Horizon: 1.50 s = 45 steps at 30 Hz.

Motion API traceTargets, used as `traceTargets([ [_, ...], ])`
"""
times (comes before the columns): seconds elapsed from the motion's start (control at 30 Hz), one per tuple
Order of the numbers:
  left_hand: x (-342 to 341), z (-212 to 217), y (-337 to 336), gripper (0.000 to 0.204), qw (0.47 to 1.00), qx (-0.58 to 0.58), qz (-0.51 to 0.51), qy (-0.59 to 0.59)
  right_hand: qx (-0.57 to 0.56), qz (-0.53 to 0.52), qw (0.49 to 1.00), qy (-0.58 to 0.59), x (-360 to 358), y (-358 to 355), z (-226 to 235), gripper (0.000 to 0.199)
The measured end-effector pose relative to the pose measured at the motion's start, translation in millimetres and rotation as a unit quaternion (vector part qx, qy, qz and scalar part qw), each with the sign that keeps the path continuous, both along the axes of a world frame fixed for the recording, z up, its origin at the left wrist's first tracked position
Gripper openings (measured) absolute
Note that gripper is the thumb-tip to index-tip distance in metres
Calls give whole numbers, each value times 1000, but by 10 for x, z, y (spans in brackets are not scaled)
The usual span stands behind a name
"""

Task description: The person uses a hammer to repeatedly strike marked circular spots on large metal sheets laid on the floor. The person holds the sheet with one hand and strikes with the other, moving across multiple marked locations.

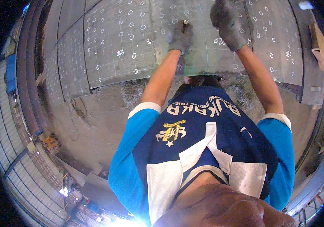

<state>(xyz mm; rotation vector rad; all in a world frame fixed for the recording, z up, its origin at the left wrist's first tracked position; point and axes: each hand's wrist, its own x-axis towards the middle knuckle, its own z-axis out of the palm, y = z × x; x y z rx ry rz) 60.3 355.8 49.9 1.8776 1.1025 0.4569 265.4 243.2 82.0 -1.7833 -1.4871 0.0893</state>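
Observation:
My left hand, in a grey work glove, is closed around a small rod with a bright round end that sticks up out of the fingers. It is over a dark steel plate marked with white chalk circles and thin crossing lines. To the right, my right hand, gloved too, is raised above the same plate, its fingers curled. A dark shape blurs into the glove near the upper edge, so what this hand grips cannot be made out. Both forearms reach away from me across the plate's near edge.
More chalk-marked steel plates lie side by side at the left, with narrow seams between them. Brownish ground with a loose cable lies on the near side. A brown cardboard-like piece is at the far right. Long steel beams run along the left.

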Motion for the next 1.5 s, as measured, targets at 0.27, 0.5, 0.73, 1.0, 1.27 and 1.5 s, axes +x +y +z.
traceTargets([
  [0.27,-25,-211,-136,53,999,7,-4,-35,-231,-13,973,-17,-316,-986,-72,21],
  [0.5,-379,173,-103,28,958,-62,198,-199,-245,-64,967,-43,-174,-1267,-279,21],
  [0.73,-1185,-47,-38,11,898,60,269,-343,-269,-37,954,-125,-132,-1326,-511,18],
  [1.0,-1655,168,-71,13,779,-222,314,-496,-291,-26,944,-155,-52,-1308,-546,21],
  [1.27,-1423,232,-57,13,697,-255,285,-607,-153,-20,973,-170,87,-1472,-760,20],
  [1.5,-1592,41,-271,12,709,-274,367,-537,-289,26,953,-90,30,-1438,-594,25],
])
